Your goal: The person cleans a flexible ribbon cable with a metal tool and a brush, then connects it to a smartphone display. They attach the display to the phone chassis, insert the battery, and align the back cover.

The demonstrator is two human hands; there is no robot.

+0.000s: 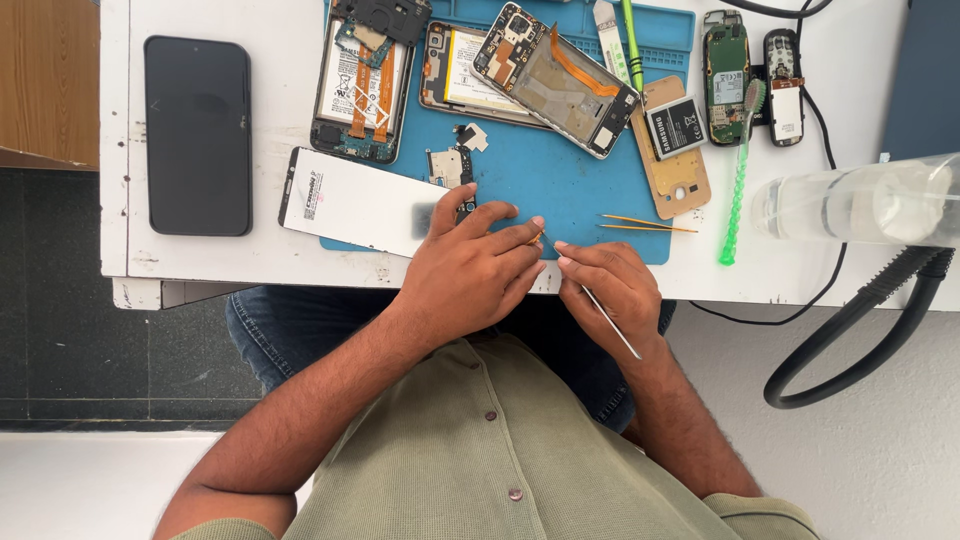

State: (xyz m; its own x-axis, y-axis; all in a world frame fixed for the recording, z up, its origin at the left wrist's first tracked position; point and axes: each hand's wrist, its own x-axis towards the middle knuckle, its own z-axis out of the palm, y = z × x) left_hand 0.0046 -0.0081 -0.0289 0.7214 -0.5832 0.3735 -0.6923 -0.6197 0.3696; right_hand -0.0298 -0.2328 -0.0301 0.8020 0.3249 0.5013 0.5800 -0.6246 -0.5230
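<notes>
Steel-thin metal tweezers pinched slantwise in right hand, tips toward tiny part under closed left-hand fingertips at blue mat edge.

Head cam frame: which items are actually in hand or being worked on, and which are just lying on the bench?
In use:
- left hand, fingers pinching a tiny part, too small to identify
- right hand holding a thin metal tool
- blue work mat under the fingertips

Lying about:
- black phone
- opened phones
- loose battery
- green toothbrush
- tweezers
- clear bottle
</notes>
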